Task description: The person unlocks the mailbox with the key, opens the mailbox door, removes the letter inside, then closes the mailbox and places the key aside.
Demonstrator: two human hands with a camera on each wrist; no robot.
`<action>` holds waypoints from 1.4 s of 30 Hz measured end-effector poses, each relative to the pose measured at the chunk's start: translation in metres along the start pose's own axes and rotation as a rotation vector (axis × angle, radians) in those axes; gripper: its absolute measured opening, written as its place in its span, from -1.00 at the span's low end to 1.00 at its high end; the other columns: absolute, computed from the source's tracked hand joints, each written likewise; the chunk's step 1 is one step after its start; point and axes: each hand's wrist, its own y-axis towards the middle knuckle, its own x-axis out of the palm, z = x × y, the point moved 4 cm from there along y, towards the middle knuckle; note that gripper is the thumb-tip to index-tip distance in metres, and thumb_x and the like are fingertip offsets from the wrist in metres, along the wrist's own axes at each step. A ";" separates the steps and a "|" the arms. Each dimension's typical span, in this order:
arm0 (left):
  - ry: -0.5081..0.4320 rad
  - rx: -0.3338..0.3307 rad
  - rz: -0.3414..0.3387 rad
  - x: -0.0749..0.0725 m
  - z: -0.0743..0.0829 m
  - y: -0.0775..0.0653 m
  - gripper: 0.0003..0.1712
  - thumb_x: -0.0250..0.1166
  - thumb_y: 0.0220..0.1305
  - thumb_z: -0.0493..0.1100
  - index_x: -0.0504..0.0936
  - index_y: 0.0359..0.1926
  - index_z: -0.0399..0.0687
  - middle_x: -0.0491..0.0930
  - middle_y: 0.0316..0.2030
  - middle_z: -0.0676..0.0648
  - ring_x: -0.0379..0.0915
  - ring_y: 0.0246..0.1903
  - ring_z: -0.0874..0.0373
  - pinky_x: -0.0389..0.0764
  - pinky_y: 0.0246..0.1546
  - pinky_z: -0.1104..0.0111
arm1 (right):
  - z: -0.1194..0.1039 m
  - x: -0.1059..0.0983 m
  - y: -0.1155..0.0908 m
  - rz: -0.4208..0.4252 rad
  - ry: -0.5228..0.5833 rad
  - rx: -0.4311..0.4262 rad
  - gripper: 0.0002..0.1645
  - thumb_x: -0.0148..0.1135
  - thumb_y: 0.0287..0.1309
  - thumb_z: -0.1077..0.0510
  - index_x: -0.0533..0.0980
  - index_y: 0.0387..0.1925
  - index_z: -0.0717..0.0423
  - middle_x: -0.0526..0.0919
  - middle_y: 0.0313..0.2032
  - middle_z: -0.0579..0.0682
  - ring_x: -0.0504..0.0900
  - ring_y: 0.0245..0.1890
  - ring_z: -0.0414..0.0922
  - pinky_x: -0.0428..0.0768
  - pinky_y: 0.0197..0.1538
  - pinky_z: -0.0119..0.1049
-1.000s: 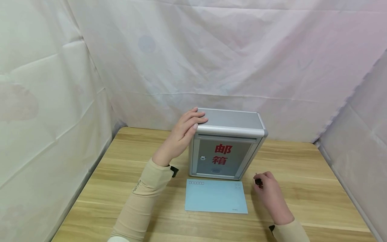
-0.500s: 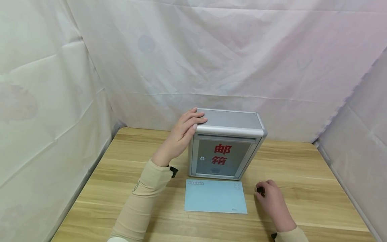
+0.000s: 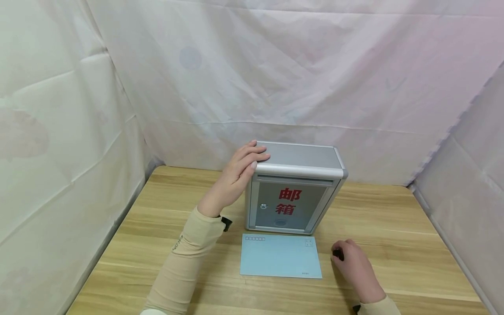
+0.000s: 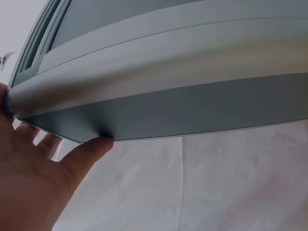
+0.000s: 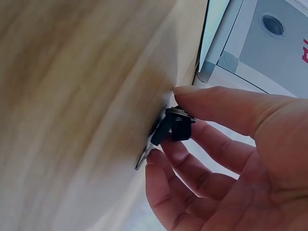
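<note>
The grey metal mailbox [image 3: 293, 205] with red characters stands upright at the back middle of the table. My left hand [image 3: 238, 170] rests on its upper left corner, fingers lying fairly straight on the top. In the left wrist view, the thumb [image 4: 91, 151] touches the edge of a dark panel. My right hand [image 3: 352, 267] is low over the table, right of the light blue envelope [image 3: 280, 256]. Its thumb and curled fingers hold black-headed keys [image 5: 182, 129] on a small ring, with a metal blade pointing toward the tabletop.
The envelope lies flat directly in front of the mailbox. A round silver lock [image 3: 263, 206] sits on the left of the mailbox door, below a slot [image 3: 293, 179]. Pale cloth [image 3: 252, 78] hangs behind the wooden table [image 3: 165, 205] and along both sides.
My right hand has moved a little toward me and down with the keys, away from the mailbox's lower right. My left hand has stayed on the mailbox.
</note>
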 end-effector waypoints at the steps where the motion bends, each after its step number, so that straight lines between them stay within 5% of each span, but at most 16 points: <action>1: -0.005 -0.005 -0.002 0.000 0.003 0.001 -0.60 -0.04 0.39 -0.46 0.49 0.18 -0.28 0.32 0.25 -0.27 -0.05 0.38 -0.21 -0.07 0.41 0.17 | 0.000 0.000 0.000 -0.001 -0.004 0.000 -0.78 0.41 -0.07 0.34 0.61 -0.30 0.24 0.54 -0.34 0.08 0.58 -0.31 0.03 0.59 -0.26 0.02; 9: -0.026 -0.048 -0.021 -0.008 0.034 0.007 -0.64 -0.07 0.38 -0.48 0.47 0.13 -0.41 0.32 0.21 -0.37 -0.04 0.36 -0.27 -0.05 0.41 0.16 | 0.000 0.001 -0.001 -0.011 -0.022 0.015 -0.76 0.41 -0.05 0.32 0.60 -0.27 0.23 0.54 -0.32 0.09 0.58 -0.28 0.06 0.60 -0.26 0.03; 20: -0.015 -0.061 -0.028 -0.011 0.034 0.006 -0.64 -0.07 0.38 -0.48 0.47 0.13 -0.41 0.32 0.21 -0.37 -0.05 0.36 -0.27 -0.04 0.41 0.14 | -0.002 0.004 -0.004 0.027 -0.018 -0.013 -0.73 0.42 -0.04 0.28 0.59 -0.24 0.23 0.52 -0.23 0.18 0.56 -0.23 0.10 0.60 -0.23 0.04; 26: -0.006 -0.031 -0.025 -0.007 0.013 0.002 -0.61 -0.07 0.38 -0.48 0.48 0.17 -0.35 0.32 0.24 -0.31 -0.07 0.37 -0.24 -0.07 0.41 0.14 | -0.006 -0.001 -0.006 0.124 0.032 -0.046 -0.65 0.36 0.03 0.23 0.56 -0.12 0.29 0.40 -0.01 0.34 0.55 -0.13 0.21 0.59 -0.24 0.08; 31: 0.022 -0.008 -0.025 -0.006 -0.006 -0.001 -0.60 -0.09 0.45 -0.37 0.47 0.22 -0.21 0.31 0.28 -0.20 -0.10 0.41 -0.10 -0.07 0.41 0.18 | -0.015 -0.009 -0.007 0.209 0.056 -0.096 -0.59 0.33 0.07 0.24 0.52 -0.04 0.33 0.37 0.03 0.32 0.55 -0.23 0.14 0.57 -0.36 -0.05; 35: 0.027 0.009 -0.028 -0.007 -0.011 -0.001 -0.59 -0.14 0.52 -0.21 0.46 0.25 -0.14 0.30 0.30 -0.13 -0.14 0.43 -0.03 -0.09 0.42 0.17 | -0.025 -0.013 -0.008 0.267 0.084 -0.164 -0.52 0.35 0.05 0.25 0.47 0.01 0.38 0.42 0.00 0.31 0.53 -0.16 0.18 0.58 -0.20 0.10; 42: 0.113 -0.081 -0.035 -0.007 -0.013 -0.012 -0.48 -0.23 0.55 0.01 0.24 0.42 0.04 0.07 0.44 -0.02 -0.25 0.45 0.06 -0.12 0.42 0.18 | -0.044 -0.011 -0.012 0.295 0.127 -0.239 -0.44 0.37 0.03 0.26 0.42 0.07 0.39 0.45 -0.02 0.26 0.48 -0.01 0.19 0.52 -0.05 0.17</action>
